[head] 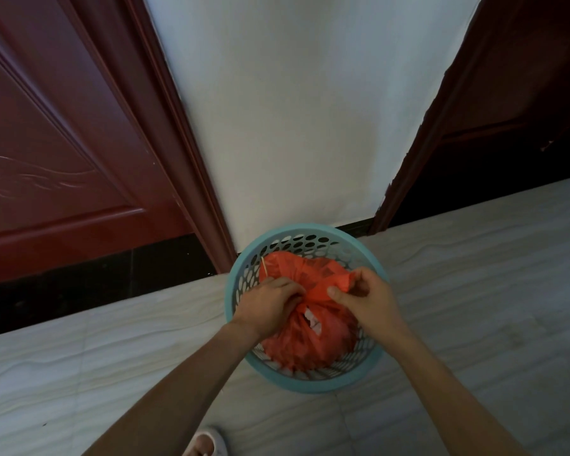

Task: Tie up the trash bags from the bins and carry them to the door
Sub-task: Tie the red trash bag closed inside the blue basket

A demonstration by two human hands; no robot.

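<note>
A red plastic trash bag (305, 345) sits inside a round teal bin (278, 378) with a perforated wall, standing on the floor against the white wall. The bag's top is gathered into a neck at the middle of the bin. My left hand (270, 302) grips the gathered plastic from the left. My right hand (367, 299) pinches a loose red flap of the bag's top at the right. White paper shows through a gap in the bag below the neck. A thin yellowish stick pokes out at the bag's upper left.
A dark red panelled door (63, 143) stands to the left, its frame beside the bin. A second dark doorway (507, 126) opens at the right. Pale grey floor tiles (96, 357) surround the bin. A foot in a light slipper (206, 444) is at the bottom edge.
</note>
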